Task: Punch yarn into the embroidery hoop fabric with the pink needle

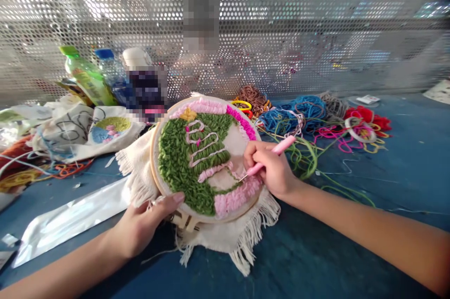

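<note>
A round wooden embroidery hoop (153,163) stands tilted toward me, holding cream cloth worked with green and pink yarn loops in a tree-like design. My left hand (144,224) grips the hoop's lower left rim, with the thumb lying over the green loops. My right hand (270,170) holds a pink punch needle (272,157), and its metal tip touches the cloth near the pink loops at the lower right. A fringed cream cloth (246,238) lies under the hoop, and a small wooden stand (184,220) shows below the rim.
Tangled yarn bundles (295,114) in blue, brown, grey and red lie on the blue table (337,252) to the right. At left are a printed cloth bag (84,130), a silver foil pouch (70,217) and plastic bottles (87,76). A perforated metal screen (298,18) stands behind.
</note>
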`<state>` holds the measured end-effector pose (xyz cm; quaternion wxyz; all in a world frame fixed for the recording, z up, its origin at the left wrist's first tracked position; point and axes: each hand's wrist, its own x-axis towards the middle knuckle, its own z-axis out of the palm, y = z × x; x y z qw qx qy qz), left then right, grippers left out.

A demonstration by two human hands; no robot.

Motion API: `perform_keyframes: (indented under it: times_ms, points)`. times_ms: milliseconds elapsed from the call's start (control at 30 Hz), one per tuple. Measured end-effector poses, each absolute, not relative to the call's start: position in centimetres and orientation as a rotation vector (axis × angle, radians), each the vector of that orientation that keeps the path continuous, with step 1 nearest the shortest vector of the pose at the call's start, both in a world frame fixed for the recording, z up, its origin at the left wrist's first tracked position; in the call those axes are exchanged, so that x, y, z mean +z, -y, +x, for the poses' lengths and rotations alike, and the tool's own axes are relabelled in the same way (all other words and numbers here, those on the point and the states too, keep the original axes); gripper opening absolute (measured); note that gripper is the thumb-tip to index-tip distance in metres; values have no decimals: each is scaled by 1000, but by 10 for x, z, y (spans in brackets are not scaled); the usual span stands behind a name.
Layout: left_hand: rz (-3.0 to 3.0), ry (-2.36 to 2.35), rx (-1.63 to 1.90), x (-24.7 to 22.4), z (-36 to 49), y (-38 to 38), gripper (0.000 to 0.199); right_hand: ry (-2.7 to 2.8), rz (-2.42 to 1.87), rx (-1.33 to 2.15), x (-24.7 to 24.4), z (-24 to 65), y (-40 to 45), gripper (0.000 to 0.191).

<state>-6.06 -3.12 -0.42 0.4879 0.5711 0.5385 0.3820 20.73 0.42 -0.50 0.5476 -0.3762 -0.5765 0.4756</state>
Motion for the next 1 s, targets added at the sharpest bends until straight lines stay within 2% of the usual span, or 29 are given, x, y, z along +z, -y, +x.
perform_keyframes:
  times_ms: [200,533,633,800,867,1000]
  points:
    - [1331,-1137,871,9,-50,31,41,1086,-743,1200,-5,208,-11,19]
    - [1405,-1237,919,-2,-58,31,52,1173,-818,1179,-7,207,-6,18]
    - [1401,-1255,907,-2,-59,32,51,1333,-869,1167,-4,206,-1,19]
    - [1474,-1312,895,-4,-61,36,49,1930,-882,1016,4,200,5,13]
    - [1461,-1291,906,-2,-60,36,48,1842,-903,1090,3,200,3,14]
    - [1371,-1188,927,5,-52,33,48,1301,-856,1256,-3,205,-9,18]
